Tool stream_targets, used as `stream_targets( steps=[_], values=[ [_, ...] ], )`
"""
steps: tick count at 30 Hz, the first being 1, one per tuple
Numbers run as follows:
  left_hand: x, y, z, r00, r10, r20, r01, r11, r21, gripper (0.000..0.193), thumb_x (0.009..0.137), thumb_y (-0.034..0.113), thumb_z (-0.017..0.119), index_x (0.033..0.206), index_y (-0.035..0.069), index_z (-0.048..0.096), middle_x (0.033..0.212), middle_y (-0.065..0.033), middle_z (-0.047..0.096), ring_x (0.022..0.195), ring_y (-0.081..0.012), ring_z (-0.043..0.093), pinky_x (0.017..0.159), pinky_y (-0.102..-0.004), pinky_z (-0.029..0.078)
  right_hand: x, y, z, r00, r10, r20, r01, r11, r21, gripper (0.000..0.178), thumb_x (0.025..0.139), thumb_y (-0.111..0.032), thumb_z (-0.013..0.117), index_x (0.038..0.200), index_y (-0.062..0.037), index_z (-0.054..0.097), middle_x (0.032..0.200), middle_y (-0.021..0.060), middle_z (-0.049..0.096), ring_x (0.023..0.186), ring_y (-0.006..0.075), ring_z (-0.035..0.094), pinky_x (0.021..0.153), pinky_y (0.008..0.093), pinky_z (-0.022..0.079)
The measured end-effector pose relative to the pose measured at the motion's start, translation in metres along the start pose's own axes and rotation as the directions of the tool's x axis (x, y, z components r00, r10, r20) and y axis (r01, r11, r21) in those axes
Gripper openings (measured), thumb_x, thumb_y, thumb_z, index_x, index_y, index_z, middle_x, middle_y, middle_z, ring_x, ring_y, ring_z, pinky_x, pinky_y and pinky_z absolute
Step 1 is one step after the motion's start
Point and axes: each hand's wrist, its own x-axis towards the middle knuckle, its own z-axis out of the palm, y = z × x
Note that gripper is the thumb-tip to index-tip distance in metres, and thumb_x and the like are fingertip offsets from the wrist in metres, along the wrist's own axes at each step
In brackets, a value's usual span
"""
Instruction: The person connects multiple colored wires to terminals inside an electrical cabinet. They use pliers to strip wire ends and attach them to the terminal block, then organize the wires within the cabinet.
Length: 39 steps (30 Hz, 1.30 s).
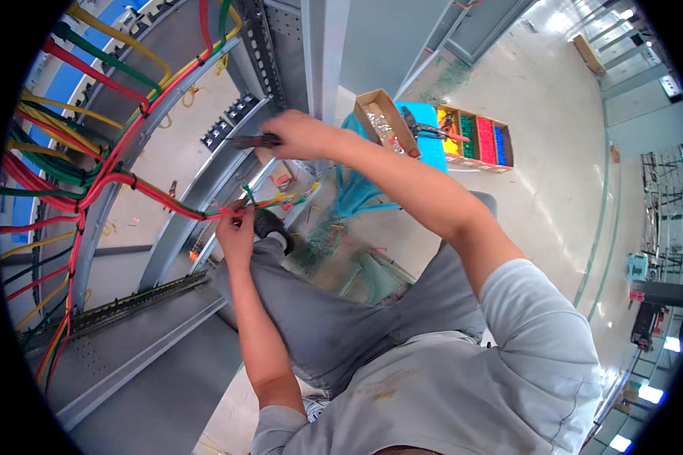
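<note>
Left hand (237, 233) has its thumb and fingers pinched on a slim bundle of red, green and yellow insulated wires (168, 203), near where its loose ends fan out past the fingertips; just which strands it grips is hard to tell. That bundle hangs in front of the open grey metal cabinet frame (322, 68), bound with dark ties and curving in from the left. Right hand (300, 135) is closed around a dark slender hand tool (254, 142), its tips pointing left beside a row of black terminal blocks (229, 121); whether those tips meet is unclear. The wires should feel light and springy, smooth-skinned, bending readily as single strands but stiffer where tied, so a pinch close behind the fanned ends probably steadies them best, without sharp kinks.
</note>
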Motion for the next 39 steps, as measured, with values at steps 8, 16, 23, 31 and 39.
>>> stream_targets(
  steps=[8, 16, 23, 31, 39],
  values=[
    [0.009, -0.022, 0.01, 1.0, -0.021, 0.01, 0.021, 1.0, -0.021, 0.027, 0.097, 0.02, 0.073, 0.115, -0.001, 0.071, 0.095, -0.0043, 0.07, 0.084, -0.0107, 0.06, 0.076, -0.0275, 0.049, -0.218, -0.011, -0.028, 0.908, 0.407, -0.103, -0.332, 0.847, 0.415, 0.031, 0.083, -0.016, 0.075, 0.109, -0.0009, 0.069, 0.087, 0.0129, 0.072, 0.078, 0.0248, 0.072, 0.072, 0.0387, 0.056],
    [0.007, 0.002, 0.018, 1.0, -0.011, 0.02, 0.011, 0.999, -0.03, 0.027, 0.098, 0.021, 0.072, 0.113, -0.002, 0.07, 0.097, -0.0049, 0.07, 0.087, -0.0111, 0.06, 0.079, -0.0274, 0.048, -0.412, 0.196, -0.099, 0.221, 0.872, -0.437, -0.692, 0.456, 0.559, 0.022, 0.083, -0.016, 0.076, 0.094, 0.0028, 0.072, 0.074, 0.0073, 0.071, 0.066, 0.0153, 0.068, 0.06, 0.0318, 0.054],
    [0.006, 0.021, 0.026, 0.999, -0.018, -0.035, 0.017, 0.999, -0.032, 0.026, 0.1, 0.02, 0.071, 0.109, -0.004, 0.07, 0.094, -0.0027, 0.067, 0.085, -0.0088, 0.057, 0.078, -0.0242, 0.047, -0.417, 0.253, -0.187, 0.073, 0.694, -0.716, -0.98, 0.184, 0.078, 0.033, 0.083, -0.037, 0.078, 0.104, -0.0119, 0.081, 0.091, 0.0164, 0.076, 0.084, 0.0325, 0.075, 0.078, 0.0415, 0.058],
    [-0.001, 0.01, 0.02, 0.997, 0.074, -0.037, -0.077, 0.995, -0.065, 0.023, 0.101, 0.017, 0.069, 0.11, -0.004, 0.071, 0.094, -0.0037, 0.069, 0.083, -0.0092, 0.058, 0.076, -0.025, 0.048, -0.38, 0.214, -0.123, 0.256, 0.965, -0.059, -0.743, 0.236, 0.626, 0.022, 0.094, -0.021, 0.074, 0.097, 0.0003, 0.072, 0.065, 0.001, 0.061, 0.049, 0.0107, 0.055, 0.045, 0.0273, 0.045],
    [0.005, 0.026, 0.021, 0.981, 0.185, -0.054, -0.18, 0.98, 0.08, 0.023, 0.096, 0.019, 0.075, 0.1, -0.003, 0.073, 0.098, -0.0112, 0.07, 0.09, -0.018, 0.064, 0.084, -0.0309, 0.05, -0.363, 0.136, -0.18, 0.329, 0.822, -0.466, -0.935, 0.354, -0.035, 0.034, 0.09, -0.035, 0.073, 0.099, -0.0024, 0.077, 0.074, 0.0172, 0.071, 0.062, 0.0254, 0.071, 0.063, 0.0404, 0.055]
  ],
)
